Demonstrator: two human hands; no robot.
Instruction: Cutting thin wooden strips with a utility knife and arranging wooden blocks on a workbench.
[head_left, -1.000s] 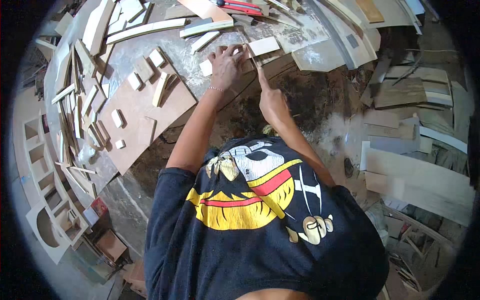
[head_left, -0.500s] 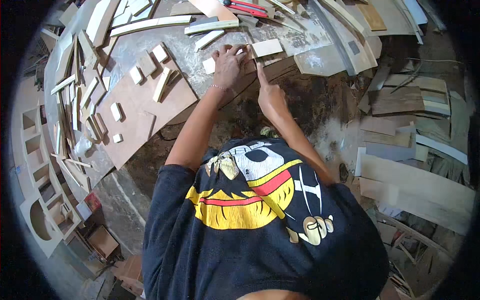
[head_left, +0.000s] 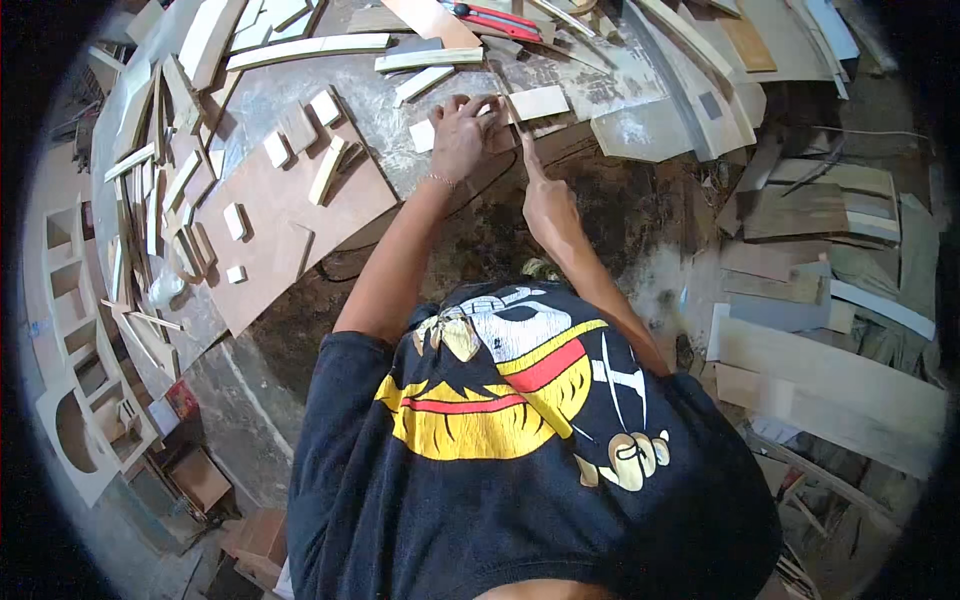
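Observation:
A pale flat wooden strip (head_left: 540, 103) lies near the front edge of the worktable. My left hand (head_left: 462, 135) presses down on its left part with bent fingers, hiding the middle of the strip. Just right of those fingers, my right hand (head_left: 549, 200) grips what looks like a thin-bladed saw (head_left: 508, 108). Its narrow dark blade crosses the strip, pointing away from me. The right index finger stretches along the tool, while the other fingers are curled; the handle is mostly hidden in the palm.
A brown board (head_left: 280, 235) at the left carries several small wooden blocks. Long wood offcuts (head_left: 310, 48) and a red-handled cutter (head_left: 495, 20) lie at the far side. Boards (head_left: 830, 370) are stacked at the right; a compartmented wooden frame (head_left: 90, 345) stands at the left.
My right hand has drawn slightly back toward me with the tool. My left hand stays on the strip, and the whole view has shifted a little.

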